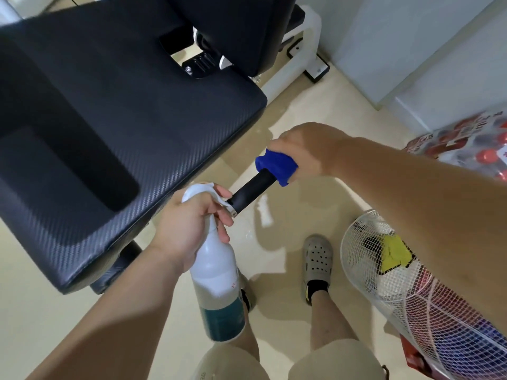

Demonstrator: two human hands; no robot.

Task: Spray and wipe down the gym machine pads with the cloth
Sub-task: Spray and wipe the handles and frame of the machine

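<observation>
The right hand (pixel 304 152) had its grip curled tight round the blue cloth (pixel 275 167), which was wrapped over the far end of a black handle (pixel 251 194) just off the corner of the dark seat pad (pixel 109 119). The left hand (pixel 189 226) had its grip closed round the neck of the white spray bottle (pixel 216 278), just beside the handle's near end. A white fan (pixel 365 237) lay on the floor (pixel 329 201) to the right.

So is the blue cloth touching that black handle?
Touching. The head view shows the blue cloth wrapped round the end of the black handle, gripped there by the right hand.
</observation>
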